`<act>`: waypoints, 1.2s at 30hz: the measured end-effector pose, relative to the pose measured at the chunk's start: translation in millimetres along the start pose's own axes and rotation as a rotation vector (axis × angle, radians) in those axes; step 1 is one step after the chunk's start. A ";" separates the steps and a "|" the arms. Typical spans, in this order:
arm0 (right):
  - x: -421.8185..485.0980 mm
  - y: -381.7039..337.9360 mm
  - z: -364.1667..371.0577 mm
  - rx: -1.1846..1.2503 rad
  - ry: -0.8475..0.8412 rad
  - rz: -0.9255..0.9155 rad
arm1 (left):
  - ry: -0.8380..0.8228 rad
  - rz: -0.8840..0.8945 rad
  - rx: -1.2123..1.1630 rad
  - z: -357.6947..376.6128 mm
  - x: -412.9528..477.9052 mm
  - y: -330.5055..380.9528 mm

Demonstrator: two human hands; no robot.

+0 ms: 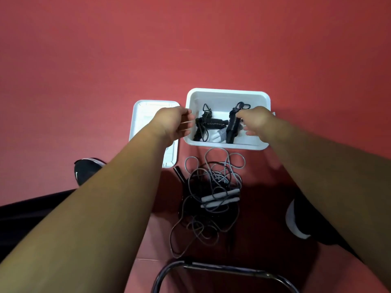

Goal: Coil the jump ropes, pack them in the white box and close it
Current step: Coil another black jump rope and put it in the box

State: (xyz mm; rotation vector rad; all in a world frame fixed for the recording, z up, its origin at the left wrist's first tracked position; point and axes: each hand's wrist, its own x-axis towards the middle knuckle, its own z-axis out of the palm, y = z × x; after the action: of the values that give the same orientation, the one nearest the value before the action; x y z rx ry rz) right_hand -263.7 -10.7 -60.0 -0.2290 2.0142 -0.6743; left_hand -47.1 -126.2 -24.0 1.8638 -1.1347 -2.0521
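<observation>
The white box (228,93) sits open on the red floor (190,49), a coiled black jump rope (211,122) inside. The right hand (257,121) grips a second black bundle (231,125) in it; the left hand (175,123) seems to clutch its left rim. Its lid (146,117) lies just left; tangled ropes (211,187) lie nearer the person.

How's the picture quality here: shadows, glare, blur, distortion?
Head view: heavy shadow over the loose ropes and near floor; white box evenly lit, no glare; wide-angle stretch swells the forearms; left hand and right hand on the black rope slightly soft.
</observation>
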 end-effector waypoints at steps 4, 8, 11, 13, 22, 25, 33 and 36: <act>-12.6 5.1 -5.8 -0.013 0.020 -0.006 | 0.004 -0.006 0.014 0.1 -9.0 -5.2; -36.9 6.7 -5.1 0.032 -0.080 0.005 | 0.004 -0.006 0.026 -1.8 -23.4 -12.0; -58.7 12.8 -3.2 0.108 -0.107 0.001 | 0.009 0.004 0.028 -4.7 -38.3 -19.0; -66.9 21.9 2.0 0.137 -0.072 -0.036 | 0.015 0.008 0.038 -5.6 -45.5 -26.8; -81.8 80.2 34.4 -0.055 -0.318 0.056 | -0.021 -0.112 0.369 -7.1 -43.8 -97.8; -76.2 104.2 43.9 -0.157 -0.401 0.149 | -0.069 -0.105 0.495 3.8 -39.5 -123.2; -53.0 127.6 55.0 -0.230 -0.413 0.209 | -0.074 -0.077 0.886 9.6 -18.4 -150.1; -46.4 128.0 55.9 -0.232 -0.414 0.213 | -0.090 -0.106 0.962 8.6 -17.0 -152.1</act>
State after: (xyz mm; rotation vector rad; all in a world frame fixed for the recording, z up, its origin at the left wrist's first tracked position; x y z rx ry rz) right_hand -178.0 94.5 -117.0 -0.2626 1.6824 -0.2331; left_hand 5.0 -5.8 -103.3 2.1980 -2.3873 -1.7673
